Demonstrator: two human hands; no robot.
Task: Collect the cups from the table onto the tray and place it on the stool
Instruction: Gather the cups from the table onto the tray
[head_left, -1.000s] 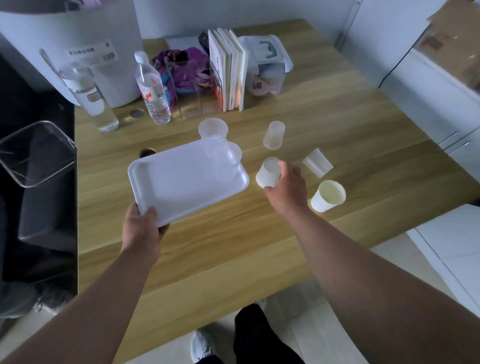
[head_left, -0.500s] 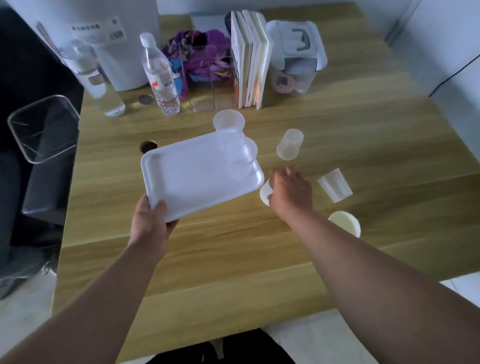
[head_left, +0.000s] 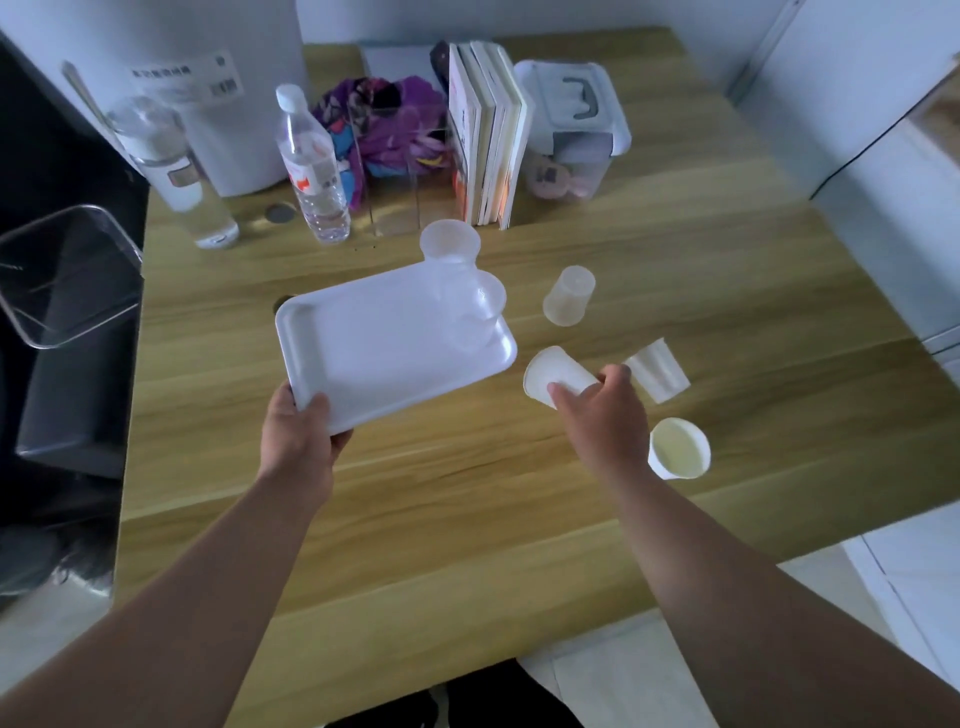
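My left hand grips the near corner of a white tray, held above the wooden table. Two clear cups stand at the tray's far right corner. My right hand holds a white paper cup tilted on its side, mouth toward the tray, just right of it. On the table are an upside-down clear cup, a clear cup lying on its side, and an upright white paper cup beside my right wrist.
Along the table's far edge stand two water bottles, a purple cloth bundle, upright books and a lidded plastic box. A transparent stool seat is at the left, beyond the table edge.
My right hand closed on the white paper cup, lifted it off the table and tipped it toward the tray. The tray stays held by my left hand.
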